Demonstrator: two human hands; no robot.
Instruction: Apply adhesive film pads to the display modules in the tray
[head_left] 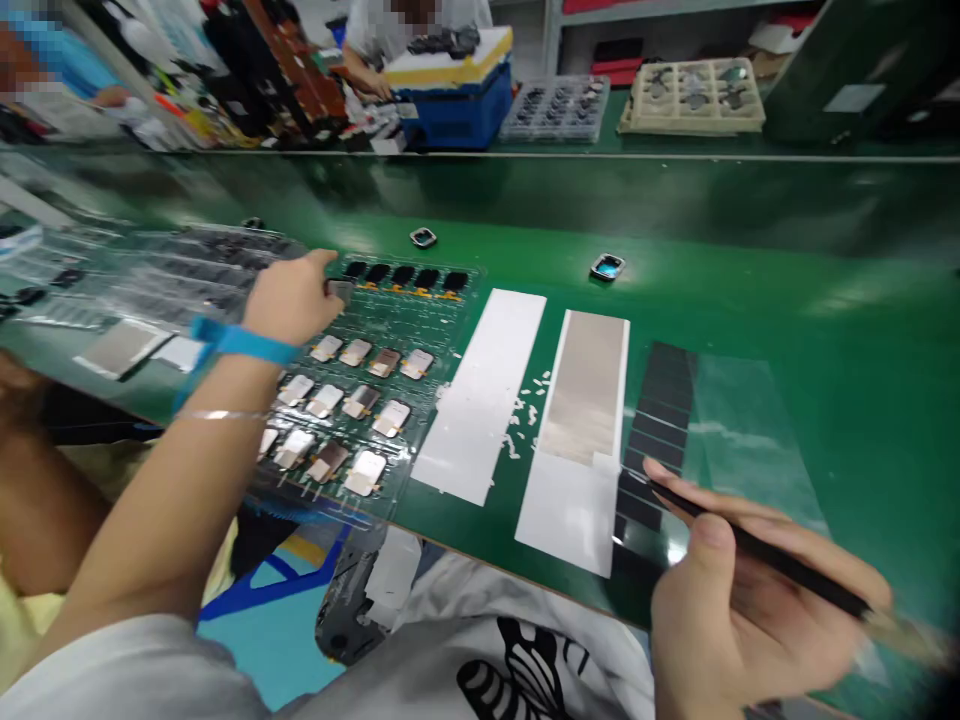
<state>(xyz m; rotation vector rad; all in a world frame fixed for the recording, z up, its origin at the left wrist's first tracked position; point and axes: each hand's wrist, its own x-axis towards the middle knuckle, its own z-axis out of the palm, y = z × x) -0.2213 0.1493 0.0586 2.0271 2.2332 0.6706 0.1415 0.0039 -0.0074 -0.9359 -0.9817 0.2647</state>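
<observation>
My left hand (291, 295), with a blue wrist strap (255, 345), reaches over the upper left of a clear plastic tray (382, 325). Its fingers are closed on a small greyish flat part (341, 290), partly hidden by them. The tray holds a row of black pieces with orange tabs (403, 277) and rows of small silvery square screen parts (365, 472). My right hand (757, 590) grips a slim black pen-like tool (780, 560). The tool's thin tip points at a white backing sheet (562, 510) with a silver-grey sheet (587, 385) on it.
White scraps (529, 410) lie beside another white strip (484, 400). A strip of black rectangles (660, 400) and clear film (750, 430) lie at right. Two small square frames (607, 267) sit behind. A blue bin (457, 110) stands on the shelf; people sit nearby.
</observation>
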